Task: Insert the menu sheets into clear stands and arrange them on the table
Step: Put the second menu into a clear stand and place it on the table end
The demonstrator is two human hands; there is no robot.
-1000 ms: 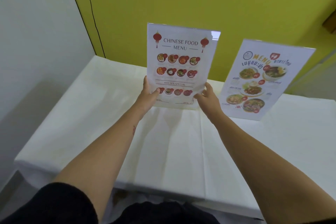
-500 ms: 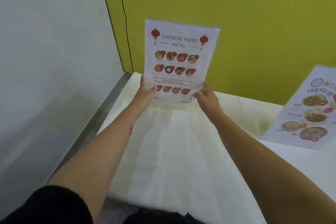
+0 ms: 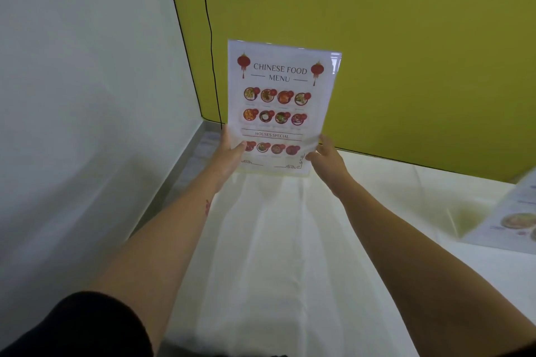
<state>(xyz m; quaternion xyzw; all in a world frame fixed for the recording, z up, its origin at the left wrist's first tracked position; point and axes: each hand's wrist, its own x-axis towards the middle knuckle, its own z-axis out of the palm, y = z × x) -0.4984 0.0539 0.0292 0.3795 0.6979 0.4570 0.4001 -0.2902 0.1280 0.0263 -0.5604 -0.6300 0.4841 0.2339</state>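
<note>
A clear stand holding the Chinese food menu sheet point(image 3: 280, 107) stands upright at the far left corner of the white-clothed table point(image 3: 278, 240). My left hand point(image 3: 229, 155) grips its lower left edge, thumb over the front. My right hand point(image 3: 326, 159) holds its lower right edge. The stand's base is at the cloth; whether it rests on it I cannot tell. A second stand with a Thai menu sheet point(image 3: 513, 223) is cut off at the right edge of the view.
A white wall point(image 3: 87, 95) runs close along the table's left side, with a grey floor strip point(image 3: 185, 165) between them. A yellow-green wall point(image 3: 377, 52) stands right behind the table. A black cable point(image 3: 208, 32) hangs down in the corner.
Both hands have carried the Chinese menu stand leftward to the table's far left corner. The view followed, so the Thai menu stand slid to the right edge of the frame.
</note>
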